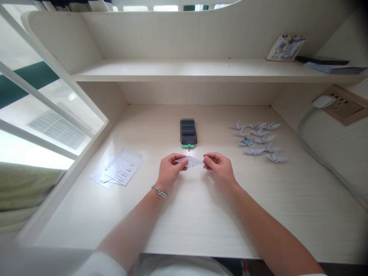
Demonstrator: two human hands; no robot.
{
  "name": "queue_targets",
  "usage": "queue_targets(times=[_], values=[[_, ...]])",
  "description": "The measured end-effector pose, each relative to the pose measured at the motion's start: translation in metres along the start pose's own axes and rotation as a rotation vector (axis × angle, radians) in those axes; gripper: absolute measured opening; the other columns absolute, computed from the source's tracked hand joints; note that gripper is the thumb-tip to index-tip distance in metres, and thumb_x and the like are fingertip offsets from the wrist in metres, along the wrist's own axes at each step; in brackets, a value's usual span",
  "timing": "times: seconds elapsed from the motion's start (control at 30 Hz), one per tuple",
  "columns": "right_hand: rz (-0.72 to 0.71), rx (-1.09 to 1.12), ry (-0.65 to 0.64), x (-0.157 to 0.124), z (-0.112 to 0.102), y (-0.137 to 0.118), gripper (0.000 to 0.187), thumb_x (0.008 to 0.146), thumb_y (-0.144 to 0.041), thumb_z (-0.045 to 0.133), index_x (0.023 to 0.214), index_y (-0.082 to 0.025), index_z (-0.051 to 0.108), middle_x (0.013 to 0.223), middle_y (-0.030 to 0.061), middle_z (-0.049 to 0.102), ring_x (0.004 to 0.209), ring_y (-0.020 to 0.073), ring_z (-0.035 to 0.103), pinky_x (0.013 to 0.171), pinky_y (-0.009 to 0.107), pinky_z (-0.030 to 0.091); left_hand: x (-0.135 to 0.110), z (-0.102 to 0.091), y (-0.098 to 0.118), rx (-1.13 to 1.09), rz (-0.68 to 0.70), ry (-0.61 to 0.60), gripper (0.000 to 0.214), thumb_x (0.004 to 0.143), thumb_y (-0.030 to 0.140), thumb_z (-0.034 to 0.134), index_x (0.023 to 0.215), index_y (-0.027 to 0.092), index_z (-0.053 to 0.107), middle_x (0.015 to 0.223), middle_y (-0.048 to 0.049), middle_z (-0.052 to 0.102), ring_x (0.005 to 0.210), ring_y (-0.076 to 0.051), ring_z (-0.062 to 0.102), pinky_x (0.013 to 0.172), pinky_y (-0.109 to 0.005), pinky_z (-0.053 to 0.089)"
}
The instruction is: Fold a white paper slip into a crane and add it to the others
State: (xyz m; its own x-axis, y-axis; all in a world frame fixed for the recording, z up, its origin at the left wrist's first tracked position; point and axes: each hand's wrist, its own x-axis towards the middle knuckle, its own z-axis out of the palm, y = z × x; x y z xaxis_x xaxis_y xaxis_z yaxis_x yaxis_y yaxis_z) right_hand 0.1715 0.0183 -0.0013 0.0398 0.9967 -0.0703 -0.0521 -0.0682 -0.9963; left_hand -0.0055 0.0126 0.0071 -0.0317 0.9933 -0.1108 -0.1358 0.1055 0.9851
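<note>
A small folded piece of printed white paper (194, 162), pointed at its right end, is held above the middle of the desk. My left hand (171, 168) pinches its left part between thumb and fingers. At the right tip, the thumb and forefinger of my right hand (219, 167) are closed on the paper. Just beyond the hands lies a phone (188, 132) with a green edge, its screen blurred out. Several folded paper cranes (260, 140) stand in a group to the right, one of them bluish (246, 142).
Loose printed paper slips (124, 167) lie overlapping on the desk (184, 222) at left. A shelf (172, 69) crosses the back and carries a colourful packet (286, 48) and flat booklets (330, 67). A cable (312, 147) runs from the wall socket (345, 104) along the right side.
</note>
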Motion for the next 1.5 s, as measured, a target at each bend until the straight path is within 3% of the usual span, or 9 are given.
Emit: queue_targets(times=[0.17, 0.47, 0.6, 0.73, 1.03, 1.3, 1.5], values=[[-0.084, -0.107, -0.115, -0.004, 0.005, 0.001, 0.028, 0.069, -0.038, 0.068, 0.087, -0.017, 0.066, 0.087, 0.0074, 0.067, 0.08, 0.0197, 0.062, 0.07, 0.031, 0.049, -0.004, 0.004, 0.0, 0.055, 0.014, -0.066, 0.031, 0.065, 0.034, 0.071, 0.085, 0.011, 0.065, 0.083, -0.0094, 0.067, 0.071, -0.018, 0.063, 0.064, -0.032, 0.055], [-0.17, -0.194, -0.11, -0.006, 0.007, 0.002, 0.02, 0.07, -0.033, 0.067, 0.082, -0.017, 0.067, 0.089, 0.0073, 0.067, 0.083, 0.0209, 0.062, 0.072, 0.032, 0.049, -0.007, 0.007, -0.003, 0.046, 0.035, -0.171, 0.024, 0.068, 0.029, 0.069, 0.083, 0.012, 0.062, 0.081, -0.0064, 0.064, 0.074, -0.018, 0.063, 0.067, -0.034, 0.056], [-0.145, -0.139, -0.183, -0.004, 0.005, 0.002, 0.016, 0.072, -0.031, 0.065, 0.081, -0.017, 0.065, 0.085, 0.0058, 0.066, 0.08, 0.0191, 0.062, 0.073, 0.032, 0.049, -0.006, 0.006, -0.005, 0.048, 0.037, -0.201, 0.025, 0.068, 0.028, 0.07, 0.085, 0.012, 0.062, 0.081, -0.0062, 0.064, 0.072, -0.017, 0.063, 0.067, -0.035, 0.057], [-0.117, -0.099, -0.182, -0.004, 0.005, 0.005, 0.015, 0.071, -0.028, 0.066, 0.08, -0.017, 0.065, 0.078, 0.0046, 0.066, 0.073, 0.0177, 0.062, 0.068, 0.031, 0.049, -0.005, 0.005, -0.006, 0.096, 0.05, -0.197, 0.027, 0.068, 0.029, 0.069, 0.089, 0.012, 0.065, 0.086, -0.008, 0.065, 0.072, -0.017, 0.064, 0.068, -0.034, 0.057], [-0.088, -0.104, -0.138, -0.006, 0.008, 0.007, 0.026, 0.068, -0.029, 0.069, 0.091, -0.017, 0.069, 0.088, 0.0073, 0.07, 0.081, 0.0208, 0.064, 0.072, 0.033, 0.051, -0.006, 0.006, -0.003, 0.141, 0.048, -0.132, 0.03, 0.067, 0.03, 0.07, 0.09, 0.012, 0.069, 0.087, -0.0092, 0.069, 0.068, -0.017, 0.065, 0.066, -0.03, 0.056], [-0.233, -0.19, -0.082, -0.007, 0.008, 0.009, 0.021, 0.07, -0.028, 0.068, 0.089, -0.022, 0.072, 0.084, 0.0052, 0.068, 0.078, 0.019, 0.062, 0.069, 0.031, 0.049, -0.006, 0.007, -0.006, 0.139, 0.08, -0.127, 0.029, 0.067, 0.028, 0.07, 0.091, 0.013, 0.069, 0.089, -0.0091, 0.069, 0.07, -0.017, 0.065, 0.068, -0.032, 0.057], [-0.277, -0.108, -0.098, -0.008, 0.009, 0.01, 0.016, 0.071, -0.024, 0.068, 0.085, -0.023, 0.073, 0.084, 0.0051, 0.067, 0.08, 0.0191, 0.062, 0.068, 0.031, 0.049, -0.006, 0.008, -0.008, 0.104, 0.09, -0.117, 0.023, 0.066, 0.027, 0.07, 0.085, 0.013, 0.069, 0.084, -0.0077, 0.069, 0.07, -0.017, 0.065, 0.067, -0.032, 0.057]])
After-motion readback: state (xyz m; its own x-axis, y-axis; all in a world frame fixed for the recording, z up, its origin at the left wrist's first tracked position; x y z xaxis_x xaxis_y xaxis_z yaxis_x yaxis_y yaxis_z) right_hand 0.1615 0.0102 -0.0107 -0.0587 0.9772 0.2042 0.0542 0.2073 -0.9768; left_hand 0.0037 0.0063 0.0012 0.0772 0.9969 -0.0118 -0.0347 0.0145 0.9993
